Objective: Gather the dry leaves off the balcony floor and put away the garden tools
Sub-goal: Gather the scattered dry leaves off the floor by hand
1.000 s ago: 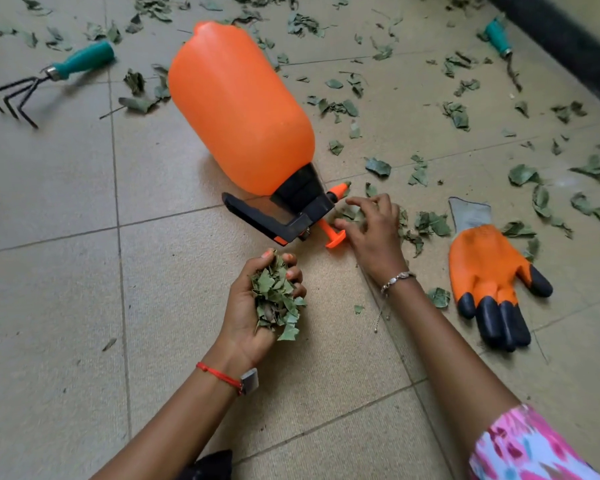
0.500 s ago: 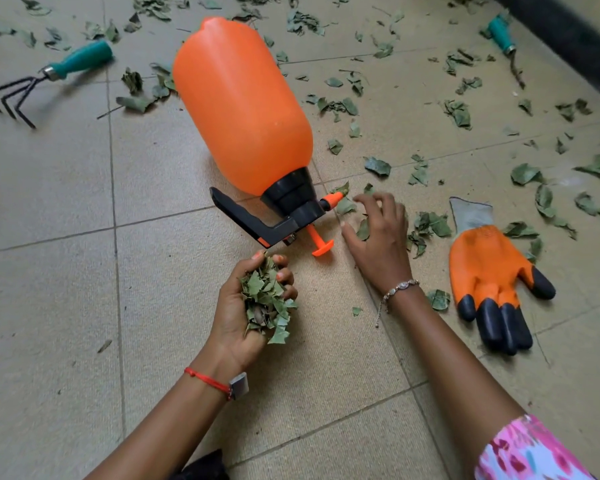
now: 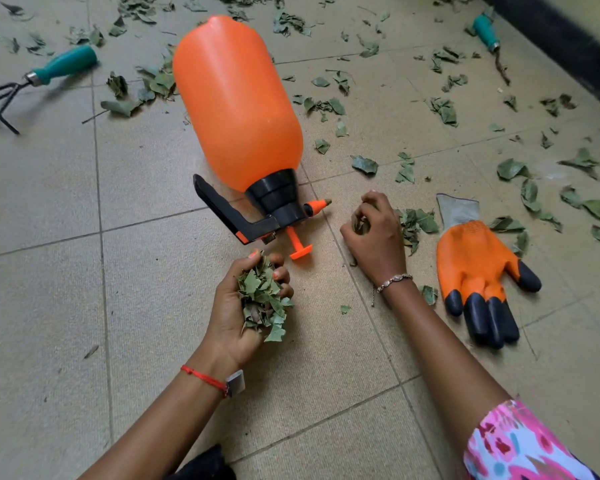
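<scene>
My left hand (image 3: 246,306) is palm up and grips a bunch of dry green leaves (image 3: 262,296) just below the sprayer's nozzle. My right hand (image 3: 374,233) rests on the tiled floor with its fingers curled round a few leaves. An orange pressure sprayer (image 3: 236,109) with a black pump head lies on its side in the middle. An orange glove (image 3: 475,268) with black fingertips lies flat to the right of my right hand. A hand rake (image 3: 39,77) with a teal handle lies at the far left. Dry leaves (image 3: 416,223) are scattered over the floor.
A second tool with a teal handle (image 3: 485,31) lies at the far right next to a dark wall base (image 3: 568,53). Leaves are densest across the back and the right side of the beige tile floor (image 3: 66,306).
My right hand has slid right, away from the sprayer's nozzle, and its fingers have curled round leaves. My left hand keeps its bunch. The sprayer has shifted a little.
</scene>
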The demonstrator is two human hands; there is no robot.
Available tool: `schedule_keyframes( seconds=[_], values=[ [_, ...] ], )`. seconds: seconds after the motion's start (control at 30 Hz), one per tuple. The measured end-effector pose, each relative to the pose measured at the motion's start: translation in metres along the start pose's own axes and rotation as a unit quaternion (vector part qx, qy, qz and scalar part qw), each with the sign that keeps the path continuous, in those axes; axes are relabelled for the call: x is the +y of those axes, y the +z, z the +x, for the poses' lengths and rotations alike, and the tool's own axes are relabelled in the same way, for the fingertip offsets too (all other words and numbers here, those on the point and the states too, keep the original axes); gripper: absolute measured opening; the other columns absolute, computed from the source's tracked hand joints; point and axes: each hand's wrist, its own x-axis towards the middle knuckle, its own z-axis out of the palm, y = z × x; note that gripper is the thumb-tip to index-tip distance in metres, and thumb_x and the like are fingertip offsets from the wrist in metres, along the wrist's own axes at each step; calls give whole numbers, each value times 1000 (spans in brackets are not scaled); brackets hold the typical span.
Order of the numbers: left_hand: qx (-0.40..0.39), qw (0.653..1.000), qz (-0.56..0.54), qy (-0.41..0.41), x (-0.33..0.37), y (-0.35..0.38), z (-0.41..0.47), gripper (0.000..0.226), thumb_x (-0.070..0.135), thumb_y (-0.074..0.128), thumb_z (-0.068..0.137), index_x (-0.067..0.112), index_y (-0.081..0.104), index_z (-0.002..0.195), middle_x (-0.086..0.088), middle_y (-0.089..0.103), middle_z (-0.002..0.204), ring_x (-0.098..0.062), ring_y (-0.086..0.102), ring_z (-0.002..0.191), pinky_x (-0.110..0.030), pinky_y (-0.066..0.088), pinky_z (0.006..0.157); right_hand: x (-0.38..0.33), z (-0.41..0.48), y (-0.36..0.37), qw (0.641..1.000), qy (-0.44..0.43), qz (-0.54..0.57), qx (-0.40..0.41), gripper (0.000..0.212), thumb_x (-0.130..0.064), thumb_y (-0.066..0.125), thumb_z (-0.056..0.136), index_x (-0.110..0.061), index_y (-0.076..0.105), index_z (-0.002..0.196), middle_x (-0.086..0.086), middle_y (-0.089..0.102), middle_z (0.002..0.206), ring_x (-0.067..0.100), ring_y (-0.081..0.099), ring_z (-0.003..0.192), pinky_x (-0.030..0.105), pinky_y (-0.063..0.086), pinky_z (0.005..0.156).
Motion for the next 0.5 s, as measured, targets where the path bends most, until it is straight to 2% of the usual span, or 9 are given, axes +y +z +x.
schedule_keyframes(
  seconds=[0.07,0.1,0.17,0.2,0.23,0.3,0.4,0.5],
  values=[
    [-2,1000,0,0,-1,0,2,48,13,88,47,14,54,80,0,57,78,-10,53,59,-21,48,50,6,-6,-5,1000,-2,-15,-17,8,-7,57,77,-8,49,79,8,53,109,27,54,101,35,44,86],
    [-5,1000,1,0,-1,1,3,46,13,88,47,14,55,80,0,57,78,-10,53,59,-21,48,50,8,-8,-7,999,-5,-14,-36,11,-7,53,79,-7,53,90,8,52,118,26,52,109,36,44,93],
    [-13,1000,2,-3,-3,1,5,47,13,87,49,14,53,82,0,57,78,-10,53,59,-21,48,51,9,-14,-11,996,-2,-2,-94,36,-9,44,86,-9,54,120,6,45,139,20,39,130,33,31,110],
    [-15,1000,4,-2,-3,1,6,47,13,87,50,14,52,82,0,57,78,-10,53,59,-21,48,51,8,-17,-13,993,-1,0,-115,41,-11,41,90,-11,50,130,5,41,144,17,32,135,31,24,114],
    [-17,1000,8,0,-4,2,8,46,14,87,50,14,53,81,0,56,78,-10,53,59,-21,48,51,6,-22,-16,992,-1,2,-130,41,-13,41,93,-12,49,133,3,39,146,15,29,138,29,20,116],
    [-22,1000,13,1,-6,5,10,40,13,87,50,13,57,76,-1,57,77,-10,54,58,-22,48,51,1,-34,-23,990,3,39,-132,36,-14,45,94,-11,55,129,3,45,142,12,33,136,29,22,115],
    [-23,999,23,0,-8,8,12,37,14,88,48,13,60,72,-1,58,75,-10,54,57,-22,48,50,-2,-47,-36,993,15,98,-57,35,-21,45,90,-11,64,117,5,55,133,13,41,130,31,31,111],
    [-23,999,23,2,-8,6,13,46,14,88,48,14,54,79,-2,58,75,-11,53,57,-22,48,50,9,-42,-44,997,65,44,-23,46,-32,40,90,-13,54,129,5,38,147,16,24,140,34,23,114]
  ],
)
